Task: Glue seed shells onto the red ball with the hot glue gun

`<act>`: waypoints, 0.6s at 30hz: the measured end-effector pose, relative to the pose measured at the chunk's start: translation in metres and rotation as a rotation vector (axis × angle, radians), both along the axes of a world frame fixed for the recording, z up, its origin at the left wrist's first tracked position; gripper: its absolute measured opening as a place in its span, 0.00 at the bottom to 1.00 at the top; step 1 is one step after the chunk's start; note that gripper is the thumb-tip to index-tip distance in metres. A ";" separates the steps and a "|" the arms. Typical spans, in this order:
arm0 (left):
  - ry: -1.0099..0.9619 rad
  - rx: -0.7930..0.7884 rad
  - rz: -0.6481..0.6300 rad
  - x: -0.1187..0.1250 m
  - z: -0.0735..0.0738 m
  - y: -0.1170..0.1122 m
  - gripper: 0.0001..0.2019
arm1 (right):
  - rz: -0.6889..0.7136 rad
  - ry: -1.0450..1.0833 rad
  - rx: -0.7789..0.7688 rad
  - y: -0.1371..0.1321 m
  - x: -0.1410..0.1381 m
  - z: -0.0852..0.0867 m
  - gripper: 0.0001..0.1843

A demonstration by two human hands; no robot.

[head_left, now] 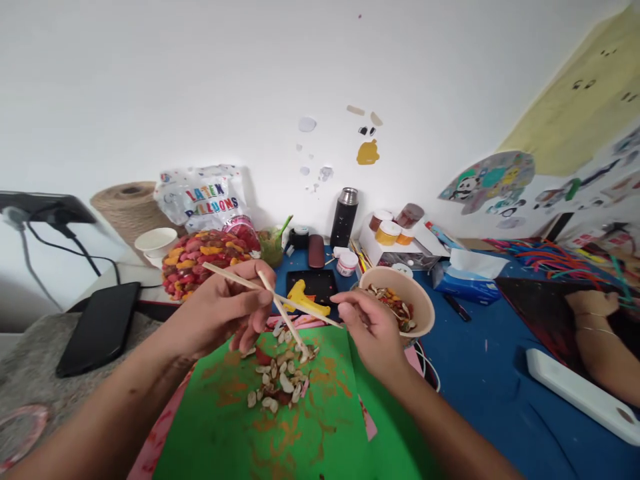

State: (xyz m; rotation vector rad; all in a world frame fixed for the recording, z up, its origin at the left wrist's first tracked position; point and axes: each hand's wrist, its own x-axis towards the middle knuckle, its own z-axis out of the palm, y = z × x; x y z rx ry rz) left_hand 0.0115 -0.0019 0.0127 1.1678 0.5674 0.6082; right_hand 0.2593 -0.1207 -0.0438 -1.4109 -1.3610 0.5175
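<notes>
My left hand (235, 303) grips a pair of wooden chopsticks (289, 325), which cross each other over a green sheet (220, 427). One chopstick's end touches the pile of pale peanut shells (286, 381), a few of them reddish; the other points right. The sheet is smeared with orange-brown paint. My right hand (373, 330) hovers at the sheet's right side, close to that second chopstick's end, with thumb and forefinger slightly apart; its other fingers are curled and partly hidden. Just behind it stands a beige bowl (423, 300) of pale, red and orange pieces.
Behind my left hand is a rounded object (207, 260) covered in red and orange pieces. A yellow glue gun (303, 297), black bottle (344, 219), paint jars (387, 233) and tissue pack (467, 277) stand beyond. At right, another person's arm (600, 327) rests near a white strip (580, 393).
</notes>
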 end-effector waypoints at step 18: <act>-0.108 0.354 0.283 0.137 0.044 0.089 0.08 | -0.072 0.290 -0.287 -0.075 0.024 -0.011 0.35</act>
